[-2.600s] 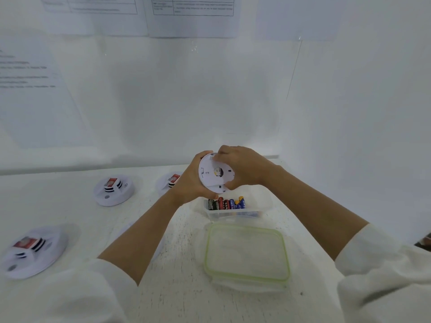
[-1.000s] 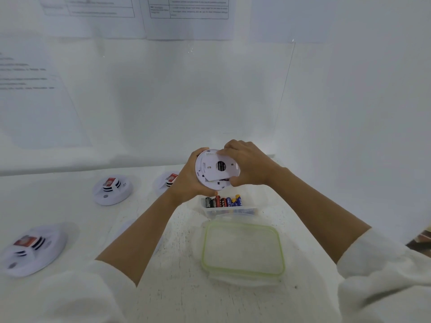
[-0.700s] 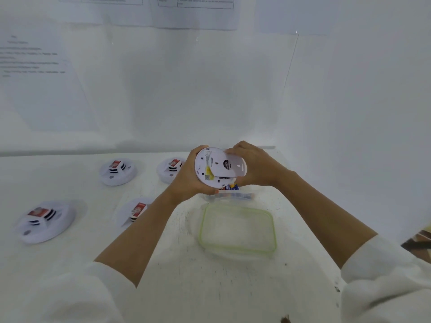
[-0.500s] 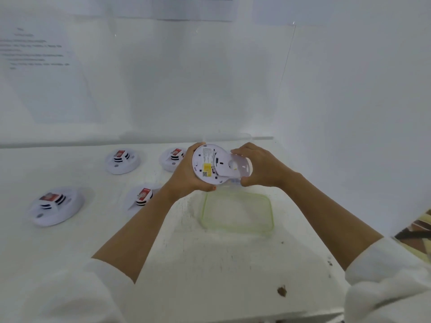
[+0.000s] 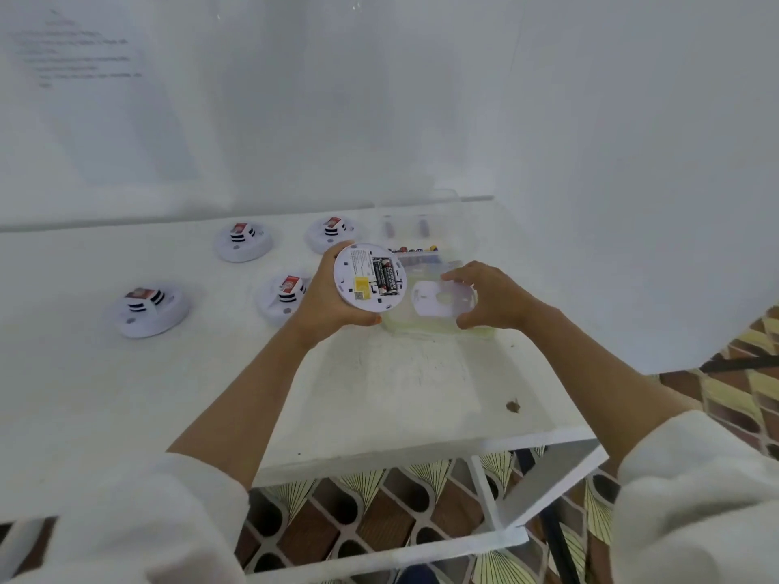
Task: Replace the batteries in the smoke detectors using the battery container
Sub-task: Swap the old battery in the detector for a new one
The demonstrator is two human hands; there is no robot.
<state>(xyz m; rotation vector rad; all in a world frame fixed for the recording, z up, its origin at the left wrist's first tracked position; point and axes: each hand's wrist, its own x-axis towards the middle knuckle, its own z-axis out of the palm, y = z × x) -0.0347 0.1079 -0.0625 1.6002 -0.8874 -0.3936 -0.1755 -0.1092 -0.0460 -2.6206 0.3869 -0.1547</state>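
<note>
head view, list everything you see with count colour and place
white table: one, white, under everything
clear plastic battery container: one, clear, back of table, assorted batteries inside
clear green-rimmed plastic lid: one, on table before the container
closed round white smoke detectors with red labels: four, white, on the table's left
opened round white plastic smoke detector: one, white, back up, held above table
black cylindrical batteries: two, black, in that detector's compartment
flat white plastic back cover: one, white, held over the lid
left grip: one bare hand, holds the opened detector
right grip: one bare hand, pinches the cover
</note>
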